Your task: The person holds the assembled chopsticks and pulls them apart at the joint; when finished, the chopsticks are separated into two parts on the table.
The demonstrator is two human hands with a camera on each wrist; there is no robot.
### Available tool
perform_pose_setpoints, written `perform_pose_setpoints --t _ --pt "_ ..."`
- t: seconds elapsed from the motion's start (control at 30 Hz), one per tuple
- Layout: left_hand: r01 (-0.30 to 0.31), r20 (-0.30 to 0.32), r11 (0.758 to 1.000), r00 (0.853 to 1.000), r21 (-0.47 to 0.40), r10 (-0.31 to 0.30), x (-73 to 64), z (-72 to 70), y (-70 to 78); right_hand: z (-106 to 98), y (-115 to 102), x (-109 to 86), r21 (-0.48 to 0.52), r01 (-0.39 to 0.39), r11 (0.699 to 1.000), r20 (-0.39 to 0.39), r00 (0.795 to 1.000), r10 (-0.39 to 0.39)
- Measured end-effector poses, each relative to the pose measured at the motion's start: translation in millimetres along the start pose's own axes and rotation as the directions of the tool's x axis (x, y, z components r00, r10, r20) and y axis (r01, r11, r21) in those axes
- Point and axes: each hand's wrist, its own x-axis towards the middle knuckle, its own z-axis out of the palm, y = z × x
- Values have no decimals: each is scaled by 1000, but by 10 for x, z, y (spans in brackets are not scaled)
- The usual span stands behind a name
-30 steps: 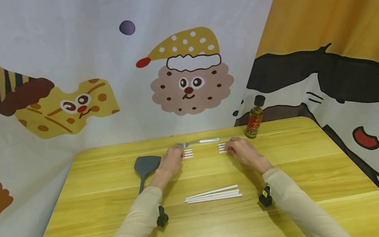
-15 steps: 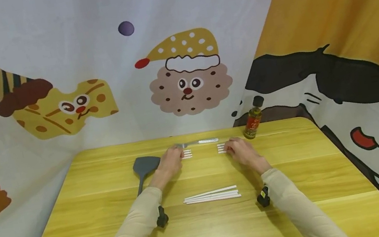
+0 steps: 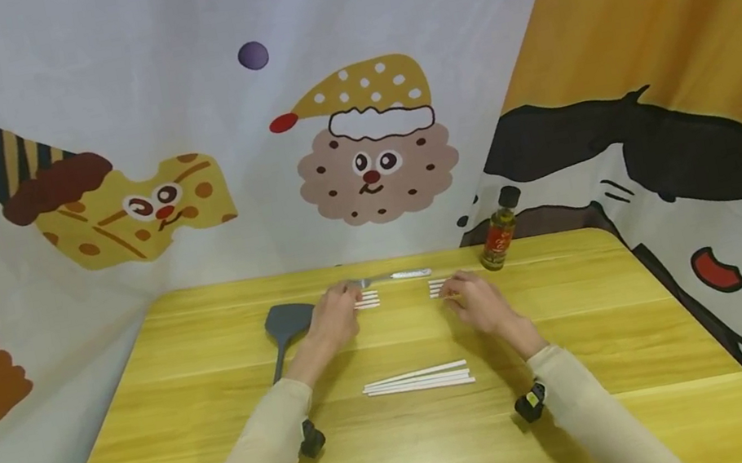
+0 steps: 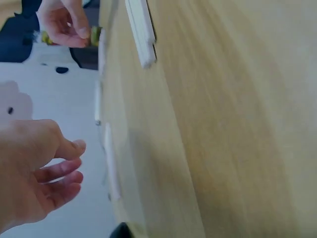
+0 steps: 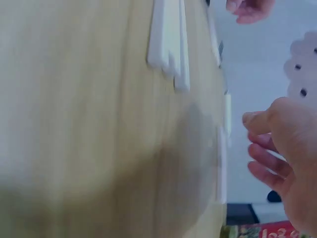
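Note:
My left hand (image 3: 335, 314) hovers at the left row of short white sticks (image 3: 370, 299), its fingers loosely bent. In the left wrist view, the thumb and fingers of the left hand (image 4: 42, 171) stand apart with nothing between them. By the right row of white sticks (image 3: 436, 288) is my right hand (image 3: 478, 300). Its fingers are relaxed too, and the right wrist view shows the right hand (image 5: 290, 153) holding nothing. Nearer the person lie several long white sticks (image 3: 418, 380), fanned slightly. The hands hide the outer ends of both rows.
A fork (image 3: 397, 276) with a patterned handle lies behind the rows. The grey spatula (image 3: 288, 322) rests left of the left hand, its handle partly behind the sleeve. An oil bottle (image 3: 500, 232) with a black cap stands at the back right of the wooden table (image 3: 226, 422).
Both hands have loosened from the ends of the short stick rows, and the wrists have shifted slightly outward and toward the person. The sticks keep their places.

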Motion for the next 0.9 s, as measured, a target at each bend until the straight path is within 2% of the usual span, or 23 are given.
perform_pose_setpoints --t 0.13,0.27,0.37,0.53,0.67,0.9 --pt "-20 4 999 1000 -33 20 -131 -93 92 -67 -147 -82 45 22 999 38 999 -24" --pt "-41 34 998 999 -47 42 -259 -160 190 -123 -299 -161 102 -24 994 133 991 10" --pt "-48 76 998 996 -46 52 -342 -179 259 -147 -397 -219 139 -57 989 220 975 25" --pt "-57 168 994 983 -97 72 -459 -169 347 -141 -517 -296 219 -64 974 338 941 -15" --pt "-58 210 988 974 -141 87 -519 -114 378 -106 -576 -326 258 -51 965 369 928 -49" --pt "-41 229 986 970 -159 77 -578 -45 427 -48 -634 -339 250 -53 967 379 924 -47"
